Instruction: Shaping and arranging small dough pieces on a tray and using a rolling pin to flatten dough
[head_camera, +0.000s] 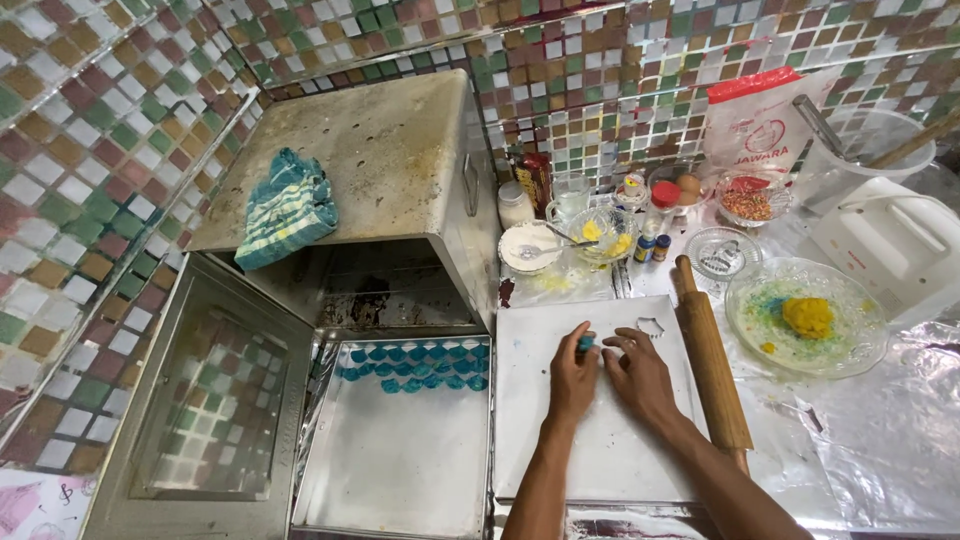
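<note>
My left hand (572, 378) pinches a small piece of blue dough (585, 343) over a white work board (600, 400). Beside it, my right hand (640, 375) rests on the board with its fingertips next to the dough piece. A small metal cookie cutter (650, 326) lies on the board just beyond my right hand. To the left, a metal baking tray (400, 450) carries two rows of blue dough pieces (415, 365) along its far edge. A wooden rolling pin (710, 360) lies along the board's right side.
A metal box oven (400, 170) stands open, its door (200, 410) swung left and a green checked cloth (288, 205) on top. A glass plate with yellow dough (806, 317), small bowls, bottles, a sprinkles dish (748, 203) and a white appliance (890, 240) crowd the right counter.
</note>
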